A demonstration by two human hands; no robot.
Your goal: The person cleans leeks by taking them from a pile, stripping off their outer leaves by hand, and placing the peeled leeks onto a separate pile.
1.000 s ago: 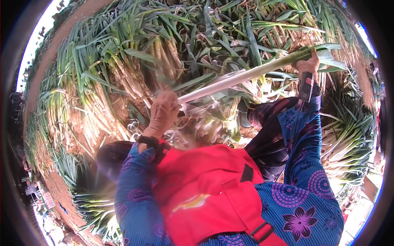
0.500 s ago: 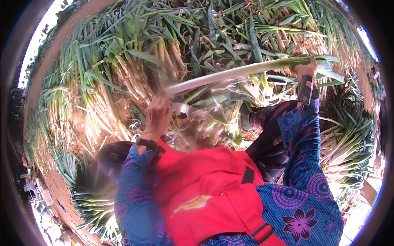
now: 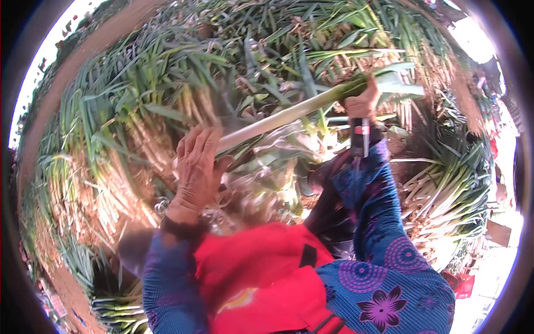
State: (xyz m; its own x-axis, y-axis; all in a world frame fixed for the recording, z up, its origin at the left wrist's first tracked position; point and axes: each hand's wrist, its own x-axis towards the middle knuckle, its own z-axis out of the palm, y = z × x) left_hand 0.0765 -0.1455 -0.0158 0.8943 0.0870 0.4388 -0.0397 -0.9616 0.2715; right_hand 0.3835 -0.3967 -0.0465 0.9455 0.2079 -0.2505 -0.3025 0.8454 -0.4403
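A long leek [image 3: 281, 118] lies slantwise in front of me, its white shaft towards the left and its green leaves at the upper right. My right hand [image 3: 362, 103] is wrapped round the green part, where the leaves begin to fan out. At the other end, my left hand [image 3: 196, 161] is raised with its back to the camera. Its fingers are stretched upward and the thumb stands apart. The leek's white end reaches the gap between thumb and fingers; whether they touch it is hard to see. Stripped leaves and pale peelings [image 3: 278, 178] lie below the shaft.
Heaped leeks [image 3: 122, 111] with earthy roots spread along the left and far side. Leeks with white shafts [image 3: 450, 195] are piled at my right, and another bunch [image 3: 117, 309] lies at lower left. My red apron [image 3: 261, 267] covers my lap. A device [image 3: 360, 136] is strapped to my right wrist.
My left hand has gone from closed at the leek's white end to stretched fingers with the thumb apart. My right hand still grips the leaves. The whole view has shifted somewhat.
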